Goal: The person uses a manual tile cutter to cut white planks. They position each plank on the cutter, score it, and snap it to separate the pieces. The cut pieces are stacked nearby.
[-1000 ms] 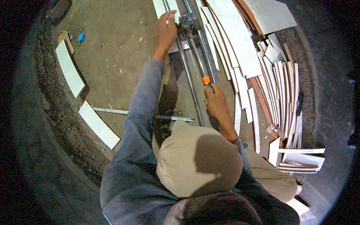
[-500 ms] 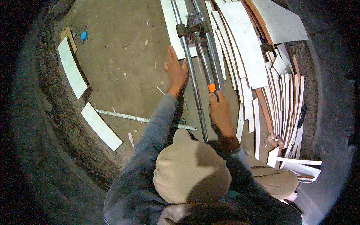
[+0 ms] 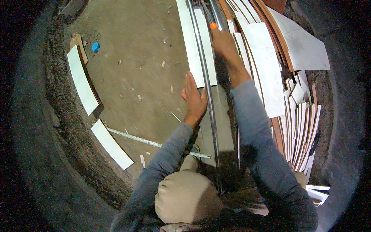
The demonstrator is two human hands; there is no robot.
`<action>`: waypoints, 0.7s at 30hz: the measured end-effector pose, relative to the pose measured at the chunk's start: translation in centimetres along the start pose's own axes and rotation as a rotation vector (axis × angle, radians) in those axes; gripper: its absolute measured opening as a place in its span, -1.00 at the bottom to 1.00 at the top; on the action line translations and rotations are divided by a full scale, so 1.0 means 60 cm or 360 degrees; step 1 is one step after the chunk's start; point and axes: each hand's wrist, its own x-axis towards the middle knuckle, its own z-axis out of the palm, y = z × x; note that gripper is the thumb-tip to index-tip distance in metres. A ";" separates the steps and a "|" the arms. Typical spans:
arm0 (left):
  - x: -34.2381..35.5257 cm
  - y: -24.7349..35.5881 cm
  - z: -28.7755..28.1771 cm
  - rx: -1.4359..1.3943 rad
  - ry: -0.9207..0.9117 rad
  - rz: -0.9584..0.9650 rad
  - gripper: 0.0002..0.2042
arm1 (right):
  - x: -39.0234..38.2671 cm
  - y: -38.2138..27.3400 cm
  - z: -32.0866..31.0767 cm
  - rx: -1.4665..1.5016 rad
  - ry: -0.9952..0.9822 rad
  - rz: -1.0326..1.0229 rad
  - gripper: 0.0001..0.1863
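Note:
Beneath two steel rails (image 3: 205,62) of a manual tile cutter lies a long white tile (image 3: 196,58). My right hand (image 3: 226,46) is stretched far forward, closed round the cutter's handle (image 3: 213,26), whose orange end shows beyond the fingers. My left hand (image 3: 195,101) rests at the near left corner of the tile, beside the left rail, its fingers extended forward and flat. The cutter's sliding carriage is beyond the top edge of the picture.
Stacks of white tile strips (image 3: 266,65) lie on the right, with a grey-white sheet (image 3: 305,42) behind. To the left are two white pieces (image 3: 112,144), a blue cap (image 3: 96,47) and small chips. A ruler (image 3: 135,137) crosses the floor near my left forearm.
My right hand has pushed the handle far forward along the rails, and the carriage has left the picture. My left hand stays by the tile's near end. The view has shifted slightly.

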 end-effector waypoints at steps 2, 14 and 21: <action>-0.001 -0.001 0.002 0.0004 -0.0019 -0.0056 -0.10 | 0.057 -0.019 0.006 0.0108 0.0029 0.0156 -0.30; -0.005 0.010 -0.004 0.0023 0.0033 -0.0107 -0.09 | 0.197 -0.038 0.002 -0.0294 -0.0139 -0.0180 -0.71; 0.001 0.011 -0.003 0.0006 0.0017 -0.0154 -0.10 | 0.141 -0.123 -0.087 0.1241 -0.0298 0.0368 -0.68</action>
